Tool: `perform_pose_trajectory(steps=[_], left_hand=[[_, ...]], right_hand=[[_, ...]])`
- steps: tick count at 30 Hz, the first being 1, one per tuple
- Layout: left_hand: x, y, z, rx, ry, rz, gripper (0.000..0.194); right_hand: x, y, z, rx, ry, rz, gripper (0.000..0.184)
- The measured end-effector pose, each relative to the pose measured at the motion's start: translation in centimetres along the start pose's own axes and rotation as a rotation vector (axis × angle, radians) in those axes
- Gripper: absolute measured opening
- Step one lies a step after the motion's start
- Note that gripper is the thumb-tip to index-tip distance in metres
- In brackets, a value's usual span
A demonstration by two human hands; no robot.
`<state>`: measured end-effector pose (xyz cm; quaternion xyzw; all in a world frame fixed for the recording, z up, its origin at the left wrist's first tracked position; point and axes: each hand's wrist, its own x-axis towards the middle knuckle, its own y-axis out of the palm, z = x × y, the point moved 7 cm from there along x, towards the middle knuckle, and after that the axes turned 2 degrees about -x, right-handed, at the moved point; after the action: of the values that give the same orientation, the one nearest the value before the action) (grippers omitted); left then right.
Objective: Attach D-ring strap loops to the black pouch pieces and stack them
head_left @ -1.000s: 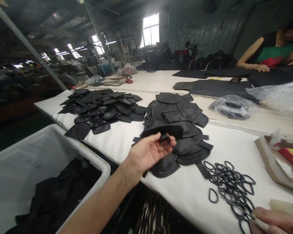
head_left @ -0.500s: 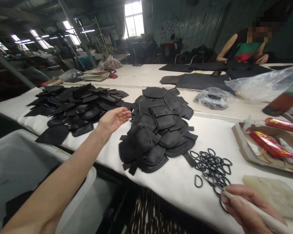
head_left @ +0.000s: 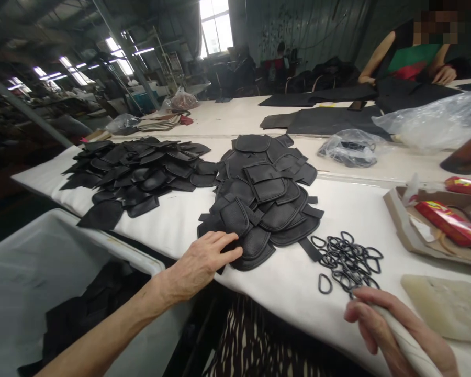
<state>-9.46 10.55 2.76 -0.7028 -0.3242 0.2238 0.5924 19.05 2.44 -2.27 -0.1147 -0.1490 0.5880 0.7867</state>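
My left hand (head_left: 204,262) lies flat, fingers spread, on the near edge of a heap of black leather flap pieces (head_left: 265,193) on the white table (head_left: 290,283). My right hand (head_left: 392,330) at the bottom right is closed round a pale stick-like tool (head_left: 408,348), close to a pile of black D-rings (head_left: 347,259). A second, flatter heap of black leather pieces (head_left: 137,173) lies farther left.
A white bin (head_left: 63,262) with black pieces stands at the lower left. A cardboard tray (head_left: 404,225) with red packets and a pale slab (head_left: 447,306) sit at the right. Plastic bags (head_left: 349,146) and black sheets (head_left: 329,120) lie beyond; another person's arm (head_left: 377,57) rests at the far table.
A second ago my left hand held a black piece; half a second ago it was empty over the left heap. Now it rests on the near heap's edge. My right hand rose slightly.
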Motion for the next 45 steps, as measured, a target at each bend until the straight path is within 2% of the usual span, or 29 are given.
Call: perform_pose_trajectory(steps=[2, 4, 7, 10, 12, 15, 18, 20, 22, 26, 29, 31, 34, 41, 45], left_hand=[[0.4, 0.7, -0.3, 0.203, 0.065, 0.089, 0.053], [1.0, 0.9, 0.0, 0.284, 0.088, 0.092, 0.046], [1.7, 1.0, 1.2, 0.240, 0.088, 0.078, 0.035], [2.3, 0.5, 2.7, 0.135, 0.029, 0.052, 0.023], [2.7, -0.9, 3.0, 0.041, -0.032, -0.019, 0.017], [2.6, -4.3, 2.0, -0.093, -0.149, -0.207, 0.014], [1.7, -7.7, 0.1, -0.167, -0.347, -0.407, 0.016], [1.2, -8.4, -1.0, -0.305, -0.497, -0.469, 0.018], [1.7, -7.2, -2.0, -0.491, -0.574, -0.410, 0.021], [5.2, -1.4, -3.8, -0.807, -0.553, -0.161, 0.028], [7.4, 2.4, -4.0, -0.840, -0.534, -0.114, 0.029], [7.9, 3.9, -3.8, -0.759, -0.515, -0.134, 0.029], [7.5, 4.8, -3.6, -0.682, -0.496, -0.160, 0.027], [6.4, 5.4, -3.5, -0.763, -0.530, -0.120, 0.023], [6.4, 5.7, -3.5, -0.824, -0.561, -0.139, 0.020]], right_hand=[[0.0, 0.5, 0.2, -0.006, -0.023, 0.025, 0.017], [0.1, 1.1, 0.5, -0.033, -0.077, 0.053, 0.015], [0.3, 1.8, 1.3, -0.174, -0.272, 0.030, 0.015], [0.3, 2.8, 1.9, -0.427, -0.477, 0.001, 0.017], [0.3, 3.6, 2.2, -0.607, -0.545, -0.010, 0.015], [0.2, 4.6, 2.7, -0.817, -0.557, -0.037, 0.014], [0.1, 5.2, 2.9, -0.916, -0.526, -0.053, 0.012], [0.2, 5.3, 2.9, -0.914, -0.479, -0.030, 0.010], [0.5, 5.3, 2.7, -0.849, -0.416, 0.013, 0.012], [1.2, 5.1, 2.5, -0.656, -0.338, 0.119, 0.024], [1.5, 5.1, 2.4, -0.575, -0.330, 0.184, 0.029], [1.6, 5.1, 2.3, -0.564, -0.324, 0.204, 0.030], [1.8, 5.1, 2.2, -0.572, -0.293, 0.213, 0.031], [2.7, 5.1, 2.1, -0.614, -0.136, 0.266, 0.046], [2.7, 5.1, 2.2, -0.635, -0.157, 0.233, 0.047]])
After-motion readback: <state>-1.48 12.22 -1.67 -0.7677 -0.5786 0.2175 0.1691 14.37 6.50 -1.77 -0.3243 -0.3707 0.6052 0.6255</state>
